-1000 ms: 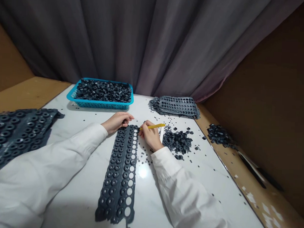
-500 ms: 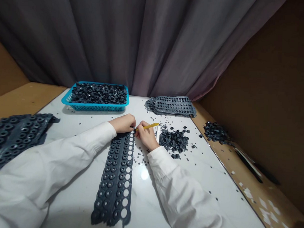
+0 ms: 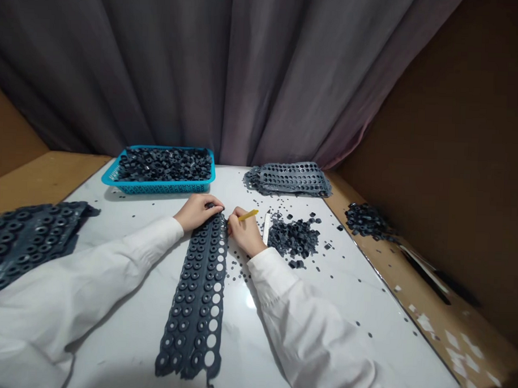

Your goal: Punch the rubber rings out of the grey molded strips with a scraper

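Note:
A long dark rubber strip (image 3: 196, 293) with rows of rings lies lengthwise on the white table, and its right column shows open white holes. At its far end my left hand (image 3: 200, 210) presses down, thumb and fingers pinched near the top edge; what lies between them is too small to name. My right hand (image 3: 243, 232) is wrapped round a yellow pen-like tool (image 3: 248, 215), just right of the strip's far end. The tool's working tip is hidden by the fingers.
A blue basket (image 3: 166, 186) of dark rings stands at the back left, punched sheets (image 3: 294, 177) at the back right. Dark pieces (image 3: 297, 238) lie beside a white-handled tool (image 3: 266, 228). Another ringed sheet (image 3: 25, 239) is at left, cutters (image 3: 426, 274) at right.
My left hand has shifted left, away from my right hand. The yellow tool has tilted and drawn back slightly, with my right hand still round it. The camera view has shifted a little.

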Demonstrator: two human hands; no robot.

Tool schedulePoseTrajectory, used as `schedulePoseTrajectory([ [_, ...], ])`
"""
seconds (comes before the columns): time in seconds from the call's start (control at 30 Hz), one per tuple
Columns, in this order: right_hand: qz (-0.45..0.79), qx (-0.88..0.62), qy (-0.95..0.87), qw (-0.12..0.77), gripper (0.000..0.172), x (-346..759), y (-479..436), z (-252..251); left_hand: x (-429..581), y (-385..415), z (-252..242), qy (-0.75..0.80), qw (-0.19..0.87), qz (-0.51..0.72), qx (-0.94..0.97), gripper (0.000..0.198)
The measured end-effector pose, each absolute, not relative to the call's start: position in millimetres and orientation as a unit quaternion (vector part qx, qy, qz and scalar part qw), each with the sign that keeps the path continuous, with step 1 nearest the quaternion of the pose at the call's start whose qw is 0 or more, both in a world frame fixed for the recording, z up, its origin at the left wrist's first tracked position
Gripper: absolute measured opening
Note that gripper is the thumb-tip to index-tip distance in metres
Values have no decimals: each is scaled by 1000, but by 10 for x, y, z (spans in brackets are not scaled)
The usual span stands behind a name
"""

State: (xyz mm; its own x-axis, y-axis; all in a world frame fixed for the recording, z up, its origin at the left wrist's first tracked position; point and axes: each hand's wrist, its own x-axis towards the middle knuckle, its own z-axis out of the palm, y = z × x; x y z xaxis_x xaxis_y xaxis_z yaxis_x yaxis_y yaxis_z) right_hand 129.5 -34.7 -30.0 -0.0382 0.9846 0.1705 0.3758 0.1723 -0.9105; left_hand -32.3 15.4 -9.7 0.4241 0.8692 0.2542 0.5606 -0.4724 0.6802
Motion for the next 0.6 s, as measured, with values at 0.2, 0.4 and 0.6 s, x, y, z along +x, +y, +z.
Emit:
schedulePoseTrajectory([
  [0.2, 357, -533, -628, 441, 18, 1297, -360, -289, -352, 185, -146, 452, 328, 280, 781, 25],
  [0.4, 385, -516, -615, 455, 19, 1306, -376, -309, -372, 214, -140, 440, 347, 261, 786, 27],
  [0.6, 466, -514, -547, 468, 13, 1329, -344, -308, -387, 221, -149, 434, 377, 265, 774, 29],
])
